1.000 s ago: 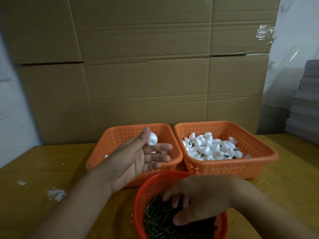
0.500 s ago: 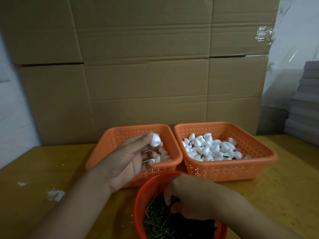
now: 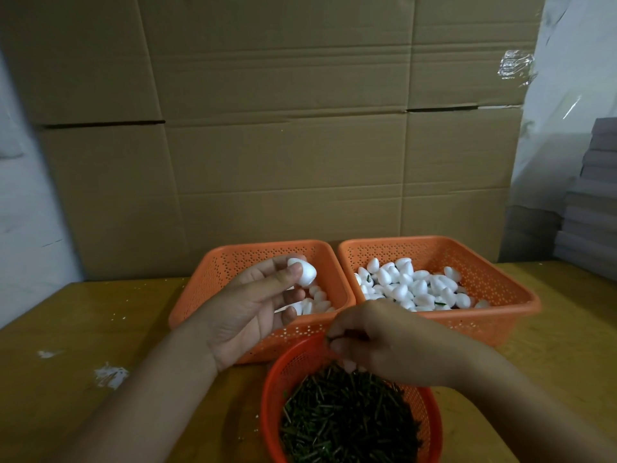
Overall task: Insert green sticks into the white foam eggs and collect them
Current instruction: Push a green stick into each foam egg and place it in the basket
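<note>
One white foam egg sits pinched in the left hand at frame centre above the left orange basket, while the right hand, fingertips curled, seemingly pinches a green stick over the round red basket, so insertion comes next, needing careful alignment.

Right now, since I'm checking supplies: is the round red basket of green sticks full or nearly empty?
Well filled: green sticks cover the round red basket's whole visible inside, piled close to its rim.
</note>
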The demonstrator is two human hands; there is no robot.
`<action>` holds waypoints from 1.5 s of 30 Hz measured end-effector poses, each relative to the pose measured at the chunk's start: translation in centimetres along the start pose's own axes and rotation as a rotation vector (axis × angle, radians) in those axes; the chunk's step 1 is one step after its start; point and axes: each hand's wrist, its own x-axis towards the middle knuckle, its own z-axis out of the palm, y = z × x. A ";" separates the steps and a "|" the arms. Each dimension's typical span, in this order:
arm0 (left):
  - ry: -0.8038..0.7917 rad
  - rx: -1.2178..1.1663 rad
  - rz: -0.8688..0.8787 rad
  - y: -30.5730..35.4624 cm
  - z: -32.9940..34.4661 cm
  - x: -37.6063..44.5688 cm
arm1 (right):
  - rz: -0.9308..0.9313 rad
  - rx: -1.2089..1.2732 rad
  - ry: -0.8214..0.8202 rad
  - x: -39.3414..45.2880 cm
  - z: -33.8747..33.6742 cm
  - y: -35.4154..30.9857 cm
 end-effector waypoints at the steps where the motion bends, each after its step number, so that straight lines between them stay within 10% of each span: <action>1: 0.008 -0.005 -0.001 0.0 0.0 0.0 | 0.000 0.033 0.033 -0.1 -0.4 0.0; 16: -0.050 -0.020 0.009 0.2 0.1 -0.3 | 0.051 0.374 0.535 0.1 -1.6 0.1; 45: -0.087 0.079 0.043 -0.1 1.4 -0.8 | 0.039 0.342 0.612 0.3 -1.1 -0.6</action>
